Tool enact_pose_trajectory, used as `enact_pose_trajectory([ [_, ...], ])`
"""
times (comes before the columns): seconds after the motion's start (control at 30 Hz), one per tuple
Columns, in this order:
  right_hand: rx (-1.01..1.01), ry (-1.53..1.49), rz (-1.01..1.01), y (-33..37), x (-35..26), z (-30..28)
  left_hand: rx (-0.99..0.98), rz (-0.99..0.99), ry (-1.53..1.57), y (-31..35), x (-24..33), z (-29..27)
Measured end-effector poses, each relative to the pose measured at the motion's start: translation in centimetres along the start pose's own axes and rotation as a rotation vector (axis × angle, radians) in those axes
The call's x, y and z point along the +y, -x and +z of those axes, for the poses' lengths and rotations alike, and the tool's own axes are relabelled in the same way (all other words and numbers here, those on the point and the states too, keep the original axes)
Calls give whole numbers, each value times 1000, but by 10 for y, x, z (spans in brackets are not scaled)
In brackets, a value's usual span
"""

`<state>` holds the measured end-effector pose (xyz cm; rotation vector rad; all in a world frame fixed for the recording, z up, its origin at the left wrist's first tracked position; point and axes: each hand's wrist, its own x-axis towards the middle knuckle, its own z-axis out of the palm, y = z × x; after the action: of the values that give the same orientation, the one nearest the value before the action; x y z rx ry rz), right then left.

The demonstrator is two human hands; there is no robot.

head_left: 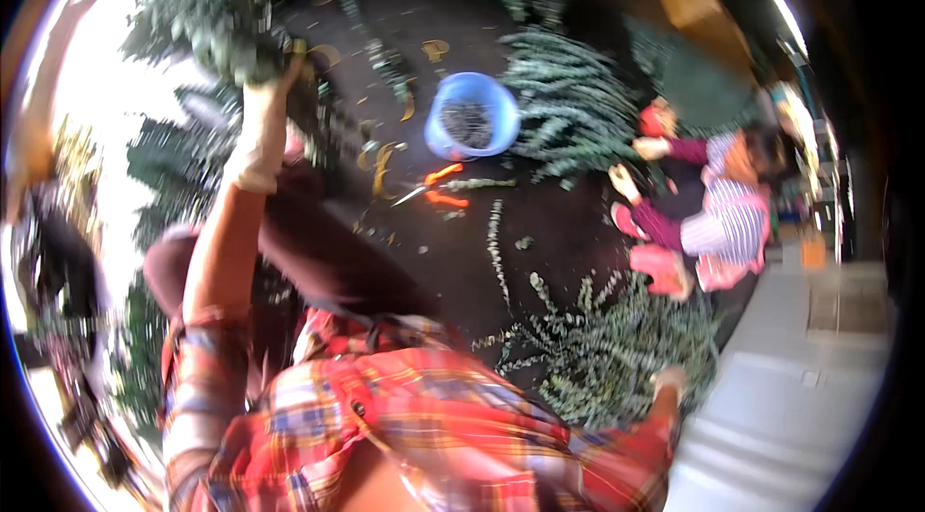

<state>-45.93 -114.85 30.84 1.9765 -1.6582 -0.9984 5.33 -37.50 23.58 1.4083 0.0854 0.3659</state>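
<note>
My left arm stretches forward, and my left hand [272, 88], in what looks like a pale glove, is closed around the base of a bunch of leafy green branches [207, 6]. Motion smears the fingers there. My right hand [668, 379] reaches out to the right and touches the edge of a heap of eucalyptus sprigs [607, 348]; its fingers are too blurred to read. Between the two, on the dark floor, lie orange-handled pruning shears [445, 186] with their blades pointing left. Just beyond them stands a blue bucket [444, 134] holding small dark bits.
A co-worker [732, 209] crouches at the right in pink boots, hands near a large pile of blue-green branches [564, 98]. More greenery [173, 165] lies at my left. Loose sprigs [496, 242] and yellowish curled strips [385, 165] dot the floor. A pale sheet [771, 396] covers the lower right.
</note>
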Motion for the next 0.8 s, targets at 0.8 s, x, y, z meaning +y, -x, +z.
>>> enact_pose_trajectory([
  [0.8,187,667,-2012,496,-573,-134,1740,-578,-63,664,170,-263],
])
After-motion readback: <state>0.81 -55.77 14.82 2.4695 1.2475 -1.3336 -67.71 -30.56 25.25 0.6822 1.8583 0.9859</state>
